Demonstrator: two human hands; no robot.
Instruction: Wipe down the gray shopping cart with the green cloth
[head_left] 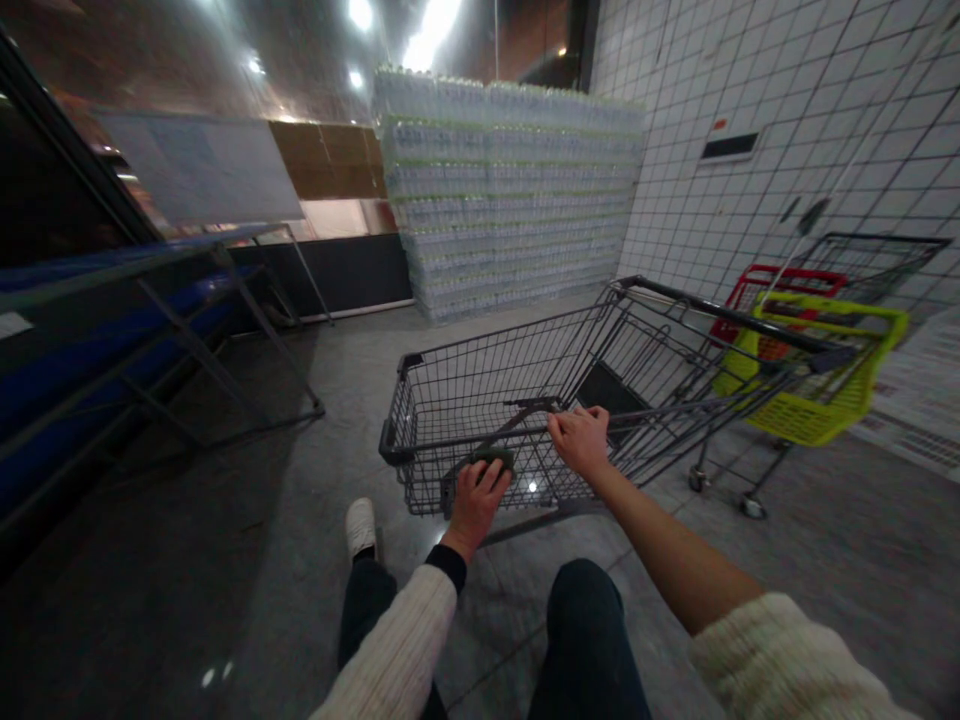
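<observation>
Beside a white tiled wall, person stands w/ both hands on a grey wire shopping cart, just ahead of the knees on a grey floor. L hand clenched round a dark green grip at cart's near rim. R hand curled over top wire of same rim, fingers closed on it. Past cart, near wall: 2nd cart w/ yellow basket, red basket just behind it. Far back: tall stack of shrink-wrapped water bottles. To L: metal rack w/ blue edge.
</observation>
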